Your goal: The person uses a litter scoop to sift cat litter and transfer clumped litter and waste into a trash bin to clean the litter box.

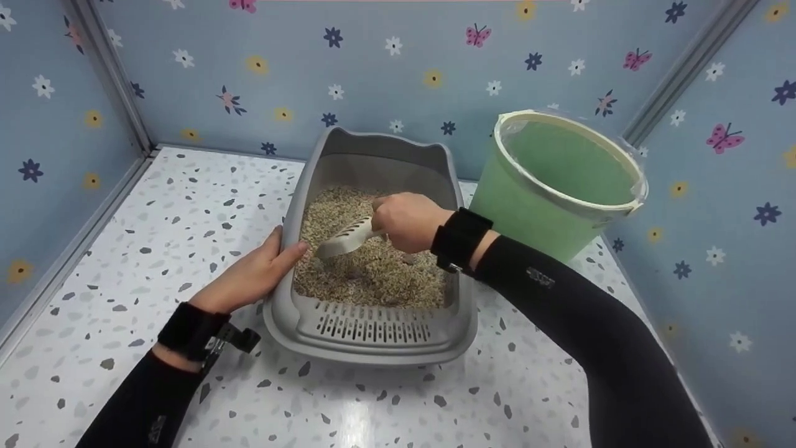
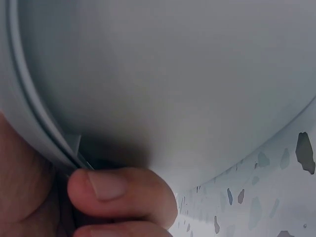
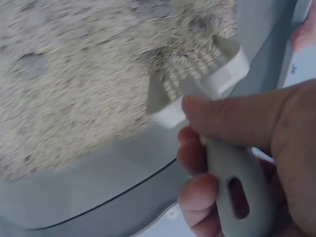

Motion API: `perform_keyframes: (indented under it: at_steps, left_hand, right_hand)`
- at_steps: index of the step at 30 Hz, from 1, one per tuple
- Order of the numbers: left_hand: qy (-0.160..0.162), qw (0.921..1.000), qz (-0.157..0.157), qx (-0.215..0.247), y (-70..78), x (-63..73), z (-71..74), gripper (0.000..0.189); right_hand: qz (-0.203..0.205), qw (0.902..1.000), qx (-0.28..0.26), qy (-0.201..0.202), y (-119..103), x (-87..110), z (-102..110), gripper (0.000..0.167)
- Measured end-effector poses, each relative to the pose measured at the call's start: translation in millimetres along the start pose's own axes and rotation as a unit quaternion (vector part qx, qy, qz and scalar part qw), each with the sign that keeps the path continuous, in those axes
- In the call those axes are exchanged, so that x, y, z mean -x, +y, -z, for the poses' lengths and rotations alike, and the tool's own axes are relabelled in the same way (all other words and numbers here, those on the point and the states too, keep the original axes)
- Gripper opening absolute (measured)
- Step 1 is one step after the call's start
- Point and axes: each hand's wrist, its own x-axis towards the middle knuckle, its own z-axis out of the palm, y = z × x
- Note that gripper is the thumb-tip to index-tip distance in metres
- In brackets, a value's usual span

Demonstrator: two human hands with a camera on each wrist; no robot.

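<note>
A grey litter box holds a bed of tan granular litter. My right hand grips the handle of a pale slotted litter scoop above the litter. In the right wrist view, the thumb lies along the scoop's handle, fingers curled beneath it, and the scoop's head meets the litter near the box wall. My left hand holds the box's left rim, thumb on top. From the left wrist view, curled fingers hook under that rim against the outer wall.
A green bucket with a cream rim and a clear liner stands right of the box, close to it. Flower-patterned panels wall in the back and both sides. The speckled white surface lies under everything.
</note>
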Motion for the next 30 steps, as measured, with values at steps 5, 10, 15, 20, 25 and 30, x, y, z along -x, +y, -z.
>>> perform_keyframes:
  at_steps: [5, 10, 15, 20, 25, 30]
  left_hand:
    - [-0.001, 1.0, 0.001, -0.003, 0.6, -0.7, 1.7, 0.102]
    - [0.0, 1.0, 0.002, -0.008, 0.5, -1.0, 3.4, 0.103]
    - [0.001, 1.0, -0.003, 0.001, 0.6, -0.7, 4.4, 0.102]
    - [0.003, 1.0, 0.0, -0.001, -1.2, -0.5, 4.5, 0.102]
    - [0.006, 0.9999, -0.003, 0.008, -4.0, 0.2, 1.5, 0.101]
    - [0.0, 0.9999, -0.007, 0.01, -1.3, -0.1, -1.0, 0.101]
  right_hand:
    - [0.013, 0.9999, -0.007, -0.001, 16.2, 21.6, 0.4, 0.013]
    - [0.023, 0.9996, 0.01, -0.008, 24.9, 41.6, 5.9, 0.022]
    - [-0.005, 0.9997, 0.002, -0.025, 27.7, 54.4, 20.6, 0.015]
    - [-0.095, 0.9953, 0.008, -0.017, 31.7, 48.8, 28.0, 0.01]
    - [-0.151, 0.9872, 0.047, -0.016, 33.4, 32.5, 17.0, 0.019]
    - [-0.156, 0.985, 0.068, -0.033, 29.2, 28.6, 6.0, 0.02]
